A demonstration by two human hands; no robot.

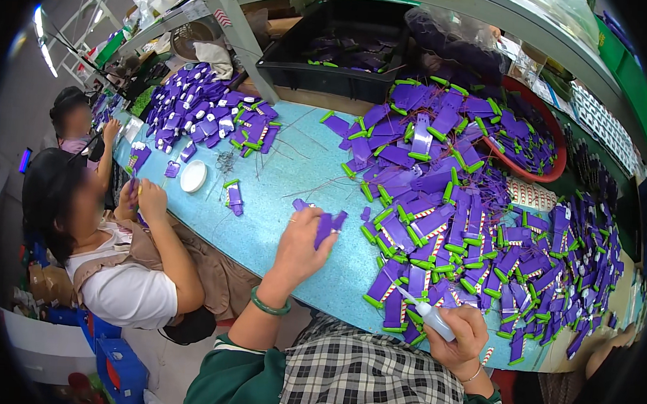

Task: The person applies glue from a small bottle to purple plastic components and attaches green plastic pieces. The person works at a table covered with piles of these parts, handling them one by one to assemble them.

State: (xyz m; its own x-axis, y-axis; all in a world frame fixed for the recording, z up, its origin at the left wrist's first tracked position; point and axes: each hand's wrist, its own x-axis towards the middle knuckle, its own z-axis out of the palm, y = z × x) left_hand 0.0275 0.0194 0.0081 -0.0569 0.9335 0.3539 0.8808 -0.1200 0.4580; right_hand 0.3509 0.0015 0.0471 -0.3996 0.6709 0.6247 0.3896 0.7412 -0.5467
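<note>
The left hand [300, 250] pinched a purple piece [326, 228] above the desk [252, 242]; from that piece, the right hand [464, 342], curled round a bottle [438, 325], was at four o'clock; the pile [475, 219] lay at three, the dish [193, 175] at ten.

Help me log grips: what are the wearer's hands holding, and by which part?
Right hand: a white nozzle-tipped squeeze bottle, by its body. Left hand: at least one flat purple piece, between thumb and fingers; exact part unclear.
</note>
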